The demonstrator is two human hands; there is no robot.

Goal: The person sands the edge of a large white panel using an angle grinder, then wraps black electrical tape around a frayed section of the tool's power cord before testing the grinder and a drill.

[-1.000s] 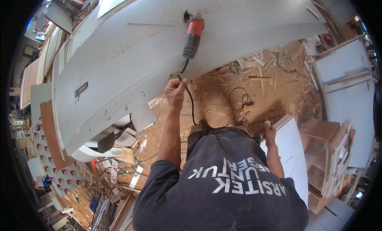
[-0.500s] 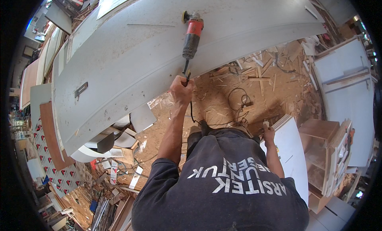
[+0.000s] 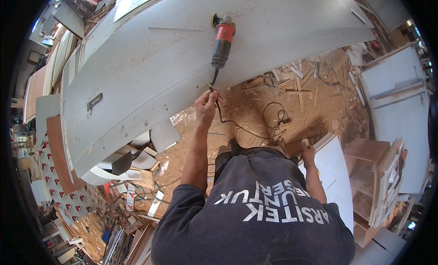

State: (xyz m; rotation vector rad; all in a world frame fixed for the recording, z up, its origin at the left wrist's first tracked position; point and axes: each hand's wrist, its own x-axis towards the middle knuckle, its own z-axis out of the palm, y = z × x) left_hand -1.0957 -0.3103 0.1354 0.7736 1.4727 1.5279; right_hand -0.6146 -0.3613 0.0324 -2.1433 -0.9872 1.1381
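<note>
An angle grinder (image 3: 223, 42) with a red and black body and a small yellowish disc lies on a large grey curved panel (image 3: 178, 50). Close to the panel's near edge, my left hand (image 3: 206, 109) pinches the grinder's black power cord (image 3: 214, 77) just behind the tool. From there the cord drops and loops over the floor. My right hand (image 3: 308, 154) is lower and to the right, beside a white board (image 3: 333, 173). Its fingers are closed round a small pale object (image 3: 305, 141) whose kind does not show.
Wood offcuts (image 3: 299, 92) and sawdust litter the floor. A metal piece (image 3: 95, 102) and a thin strip (image 3: 175, 29) lie on the panel. At right stands a wooden cabinet frame (image 3: 362, 160) near large white panels (image 3: 397, 110). Curved white pieces (image 3: 102, 176) sit below the panel at left.
My left hand has turned slightly and shifted its grip on the cord, with its fingers now more extended. The hanging cord has swung to the right. The grinder and my right hand look unchanged.
</note>
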